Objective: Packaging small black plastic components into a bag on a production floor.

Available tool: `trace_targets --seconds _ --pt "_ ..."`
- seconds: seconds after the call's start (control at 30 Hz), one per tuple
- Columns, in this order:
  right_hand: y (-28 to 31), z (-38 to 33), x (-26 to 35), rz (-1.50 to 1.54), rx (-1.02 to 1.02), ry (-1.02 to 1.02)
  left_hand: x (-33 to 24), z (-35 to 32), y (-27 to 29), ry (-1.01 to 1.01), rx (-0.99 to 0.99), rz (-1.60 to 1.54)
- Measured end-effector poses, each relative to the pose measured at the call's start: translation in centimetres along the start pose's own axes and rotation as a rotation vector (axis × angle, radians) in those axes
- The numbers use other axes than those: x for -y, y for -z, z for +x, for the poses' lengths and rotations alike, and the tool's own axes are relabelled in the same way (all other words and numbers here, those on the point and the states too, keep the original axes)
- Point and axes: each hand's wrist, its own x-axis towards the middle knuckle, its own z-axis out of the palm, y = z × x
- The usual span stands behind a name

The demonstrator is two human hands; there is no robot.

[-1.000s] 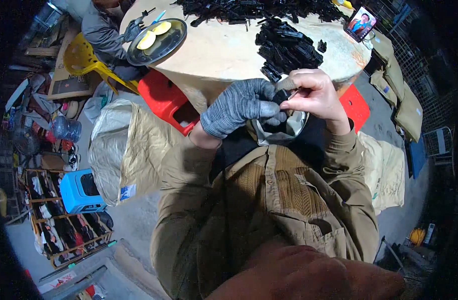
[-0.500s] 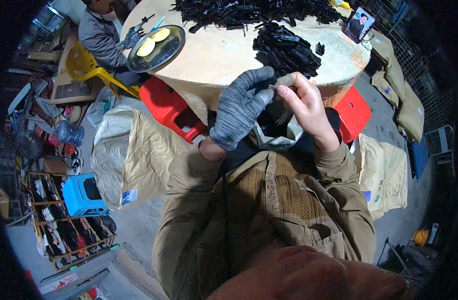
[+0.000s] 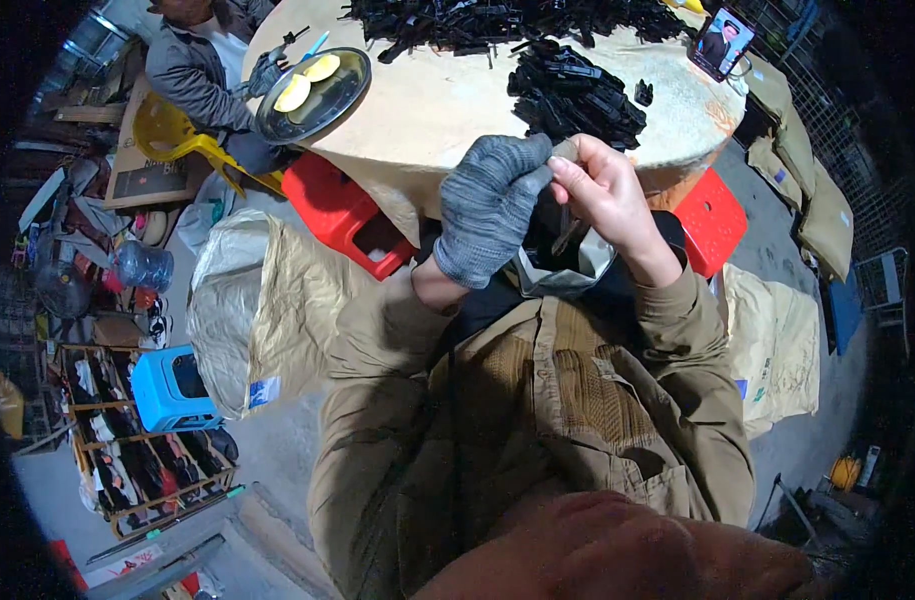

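Note:
My left hand (image 3: 485, 212), in a grey knitted glove, is closed with its fingers curled in. Its fingertips meet those of my bare right hand (image 3: 609, 190), which is closed in a pinch. Whatever the two hold between them is too small and hidden to name. A thin dark strip (image 3: 569, 236) shows just below my right fingers; I cannot tell whether it is held. Under both hands a pale, silvery bag (image 3: 565, 282) gapes in my lap, its inside dark. Beyond them, on the round table (image 3: 432, 110), lies a small heap of black plastic pieces (image 3: 577, 95).
A larger black heap (image 3: 447, 25) spreads along the table's far side. A phone (image 3: 721, 44) stands at right; a round tray (image 3: 322, 105) holds yellow pieces at left. A gloved person (image 3: 202, 65) sits there. Red stools (image 3: 342, 205) and a sack (image 3: 302, 310) stand close by.
My right fingers have curled in more at the meeting point, and the left glove has closed further. The dark strip below my right hand shows more plainly. The view has shifted slightly.

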Motion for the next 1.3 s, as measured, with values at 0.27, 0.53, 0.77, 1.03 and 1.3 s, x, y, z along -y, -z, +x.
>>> trace_targets --seconds 0.27,0.53,0.77,1.03,1.3 --pt "10.7 6.4 2.2 -0.999 -0.205 0.093 5.0 4.6 1.0 0.205 0.094 -0.018" --pt "20.7 11.6 -2.8 -1.443 -0.097 0.386 4.8 2.8 12.7 -0.047 -0.196 0.539" --pt "-9.1 6.4 4.8 -0.610 0.326 0.671 7.7 -21.6 34.1 0.688 -0.107 1.683" --pt "-31.4 10.5 -8.7 -0.486 0.793 0.990 8.2 -26.0 25.2 0.368 0.237 0.935" --pt "-35.1 11.0 -13.5 -0.575 1.125 1.000 0.6 -20.9 33.2 1.051 -0.127 1.357"
